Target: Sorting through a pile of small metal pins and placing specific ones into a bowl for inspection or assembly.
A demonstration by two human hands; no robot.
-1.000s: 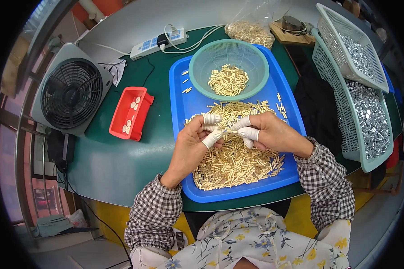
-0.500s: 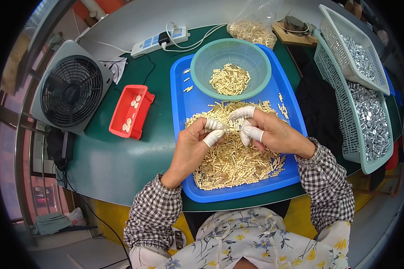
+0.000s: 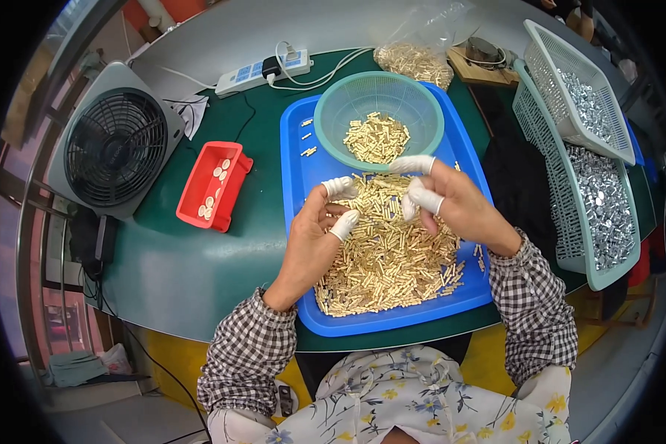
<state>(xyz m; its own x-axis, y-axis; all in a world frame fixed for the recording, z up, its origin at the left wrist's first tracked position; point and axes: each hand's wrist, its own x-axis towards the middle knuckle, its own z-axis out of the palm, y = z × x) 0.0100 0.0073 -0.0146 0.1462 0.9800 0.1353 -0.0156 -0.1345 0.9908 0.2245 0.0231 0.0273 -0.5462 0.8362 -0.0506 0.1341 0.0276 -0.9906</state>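
- Over blue tray [image 3: 296, 163], L hand [image 3: 308, 235] is hovering w/ thumb and fingertips apart; lower fingers are mostly hiding, so can't tell if it's gripping a pc.
- R hand [image 3: 462, 206] is pointing its index at near rim of bowl [image 3: 378, 95], contact unclear; can't tell if thumb and next finger are pinching anything.
- Brass pcs [image 3: 392, 270] are lying heaped in tray, partly hidden by hands; more are sitting in bowl.
- Bag [image 3: 414, 63] top is running out of view.
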